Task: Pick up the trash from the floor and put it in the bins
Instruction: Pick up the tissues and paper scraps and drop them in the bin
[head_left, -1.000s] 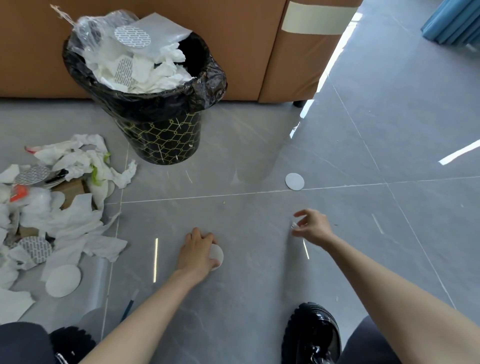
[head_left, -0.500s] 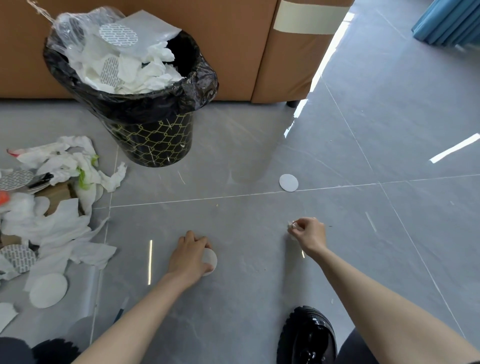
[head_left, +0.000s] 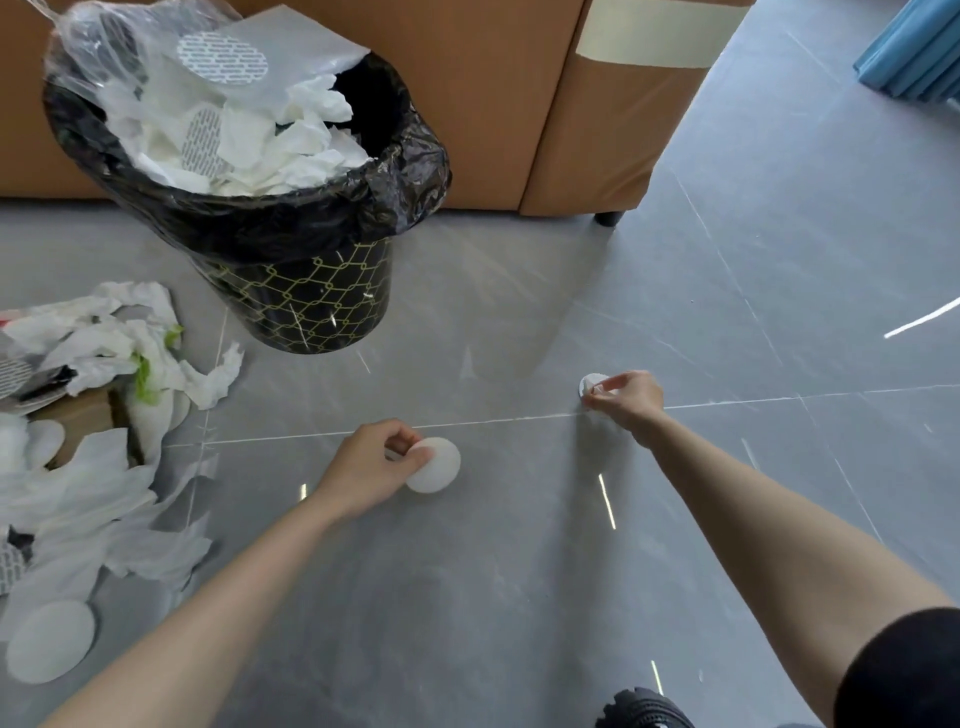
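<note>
My left hand pinches a round white pad at the middle of the grey floor. Further right, my right hand has its fingertips curled onto a smaller white disc lying on the tile seam, and a small white scrap shows between its fingers. Behind and to the left stands a black bin with a gold lattice pattern and a black liner, heaped with white tissues and clear plastic. A pile of crumpled tissues and pads covers the floor at the left.
A brown cardboard wall with a taped box runs along the back. Another white round pad lies at the lower left. A black shoe shows at the bottom edge. A blue curtain hangs at the top right.
My left hand has lifted the round pad's edge and moved forward with it. My right hand reached forward to the small disc on the seam. The view moved closer to the bin.
</note>
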